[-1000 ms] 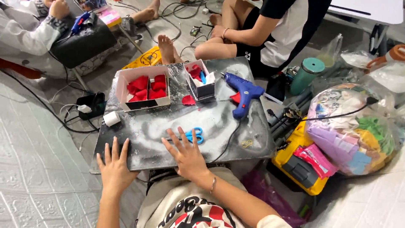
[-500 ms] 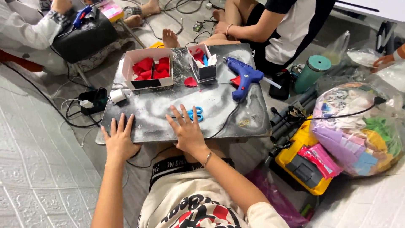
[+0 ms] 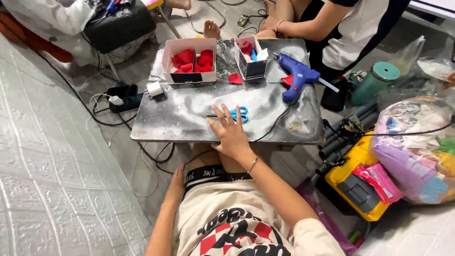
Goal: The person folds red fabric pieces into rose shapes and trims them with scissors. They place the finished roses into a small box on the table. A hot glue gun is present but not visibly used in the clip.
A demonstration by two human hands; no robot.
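My right hand (image 3: 231,134) lies flat with fingers spread on the front edge of a low grey metal table (image 3: 180,118), its fingertips touching blue-handled scissors (image 3: 235,114). My left hand (image 3: 176,184) is down at my waist, below the table's front edge, mostly hidden by my shirt. On the far side of the table stand a white box with red petals (image 3: 190,59) and a smaller box (image 3: 251,59) with red pieces. A blue glue gun (image 3: 296,77) rests at the right, its black cord running to the front edge.
Another person sits across the table (image 3: 332,28); a second person's white sleeve (image 3: 52,16) is at far left. A power strip with plugs (image 3: 121,97) and cables lies left of the table. Right: a green tumbler (image 3: 375,81), yellow case (image 3: 355,182), bag of coloured scraps (image 3: 422,147).
My left hand has left the table's front left corner and dropped to my waist. My right hand stays by the scissors. The view has shifted closer and to the left.
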